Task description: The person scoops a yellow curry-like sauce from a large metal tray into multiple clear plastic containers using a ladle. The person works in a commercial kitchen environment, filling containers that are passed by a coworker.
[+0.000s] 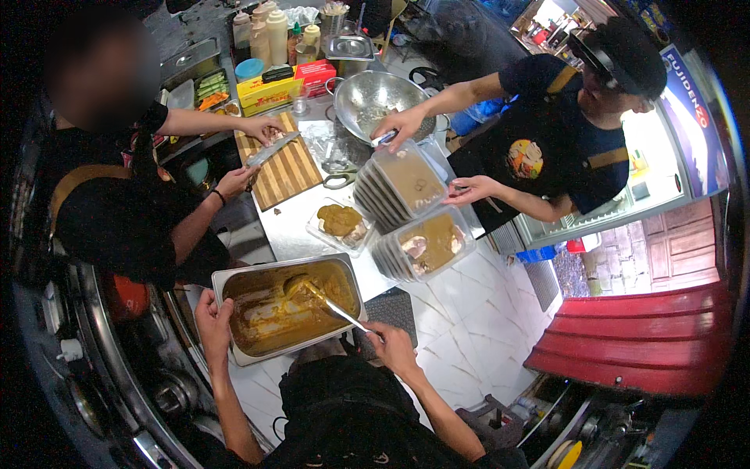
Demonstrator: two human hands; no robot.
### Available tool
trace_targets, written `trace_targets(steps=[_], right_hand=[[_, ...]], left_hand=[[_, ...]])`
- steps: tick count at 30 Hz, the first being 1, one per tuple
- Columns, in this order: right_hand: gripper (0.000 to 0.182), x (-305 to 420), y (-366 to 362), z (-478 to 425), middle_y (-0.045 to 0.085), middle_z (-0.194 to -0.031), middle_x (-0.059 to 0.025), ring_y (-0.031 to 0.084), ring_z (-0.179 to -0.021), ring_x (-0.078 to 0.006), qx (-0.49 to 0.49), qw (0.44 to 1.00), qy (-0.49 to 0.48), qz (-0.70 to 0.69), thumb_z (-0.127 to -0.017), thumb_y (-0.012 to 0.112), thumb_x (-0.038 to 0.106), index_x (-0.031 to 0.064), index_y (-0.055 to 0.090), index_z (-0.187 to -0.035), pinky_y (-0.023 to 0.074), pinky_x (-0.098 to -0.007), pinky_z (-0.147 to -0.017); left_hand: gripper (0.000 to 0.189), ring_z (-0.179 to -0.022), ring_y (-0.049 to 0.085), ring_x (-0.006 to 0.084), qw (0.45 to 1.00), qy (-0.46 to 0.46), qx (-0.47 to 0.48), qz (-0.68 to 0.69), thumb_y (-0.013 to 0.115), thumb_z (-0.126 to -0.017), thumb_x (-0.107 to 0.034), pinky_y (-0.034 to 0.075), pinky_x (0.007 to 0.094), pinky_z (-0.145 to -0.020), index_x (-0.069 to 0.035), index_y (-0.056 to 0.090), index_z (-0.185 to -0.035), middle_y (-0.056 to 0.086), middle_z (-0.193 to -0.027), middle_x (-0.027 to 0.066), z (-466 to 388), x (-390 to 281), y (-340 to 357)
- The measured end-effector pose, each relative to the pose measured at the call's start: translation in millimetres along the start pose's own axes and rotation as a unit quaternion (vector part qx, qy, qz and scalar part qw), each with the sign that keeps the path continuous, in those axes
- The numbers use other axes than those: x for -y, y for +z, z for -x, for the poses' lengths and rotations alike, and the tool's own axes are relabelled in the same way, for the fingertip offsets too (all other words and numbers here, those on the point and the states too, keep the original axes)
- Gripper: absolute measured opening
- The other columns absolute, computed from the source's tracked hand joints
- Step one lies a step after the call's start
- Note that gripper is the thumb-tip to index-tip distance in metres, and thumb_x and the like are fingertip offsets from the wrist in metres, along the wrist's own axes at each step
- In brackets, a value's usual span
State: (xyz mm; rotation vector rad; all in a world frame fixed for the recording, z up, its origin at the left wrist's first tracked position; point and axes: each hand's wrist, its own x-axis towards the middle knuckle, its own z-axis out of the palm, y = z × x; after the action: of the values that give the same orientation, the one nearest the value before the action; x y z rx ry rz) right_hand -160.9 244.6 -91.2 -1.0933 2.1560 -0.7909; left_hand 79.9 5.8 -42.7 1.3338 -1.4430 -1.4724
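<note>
My left hand (213, 319) grips the left rim of a deep rectangular steel food pan (296, 350), thumb over the edge. Brown-yellow sauce coats the pan's floor and walls. In my right hand (391, 346) is the handle of a metal ladle (337, 308), its bowl resting in the sauce. Just beyond the pan, an open clear plastic container (363, 243) holds meat pieces under a mound of sauce (340, 221). To its right stands a stack of filled plastic containers (394, 265), the top one showing sauce and meat.
Left, a co-worker's hands (237, 180) cut meat with a knife (272, 149) on a striped wooden board (287, 176). Right, another co-worker's hands (404, 126) are at a taller container stack (389, 196). Scissors (340, 179), a steel colander (381, 97) and squeeze bottles (277, 38) stand farther back.
</note>
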Motion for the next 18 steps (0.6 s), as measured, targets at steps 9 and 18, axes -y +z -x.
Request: trace_targets(steps=[9, 18], right_hand=[[0.026, -6, 2, 0, 0.065, -0.09, -0.021, 0.062, -0.08, -0.0398, 0.005, 1.0, -0.011, -0.017, -0.084, 0.058, 0.011, 0.0123, 0.065, -0.109, 0.0488, -0.0453, -0.071], [0.026, -4, -1, -1, 0.066, -0.086, -0.0181, 0.063, -0.074, -0.0376, 0.016, 1.0, -0.002, -0.013, -0.084, 0.059, 0.012, 0.0144, 0.066, -0.109, 0.0496, -0.0459, -0.067]], left_hand=[[0.008, -0.065, 0.047, 0.0017, 0.999, 0.017, 0.021, -0.042, 0.055, -0.089, -0.005, 0.037, 0.0188, -0.059, -0.005, 0.047, -0.088, 0.056, -0.074, -0.0023, 2, -3, -3], [0.014, -0.062, 0.043, 0.0037, 0.999, 0.007, 0.004, -0.039, 0.061, -0.086, -0.01, 0.034, 0.0205, -0.059, -0.006, 0.047, -0.085, 0.048, -0.07, -0.004, 1, -2, -1]])
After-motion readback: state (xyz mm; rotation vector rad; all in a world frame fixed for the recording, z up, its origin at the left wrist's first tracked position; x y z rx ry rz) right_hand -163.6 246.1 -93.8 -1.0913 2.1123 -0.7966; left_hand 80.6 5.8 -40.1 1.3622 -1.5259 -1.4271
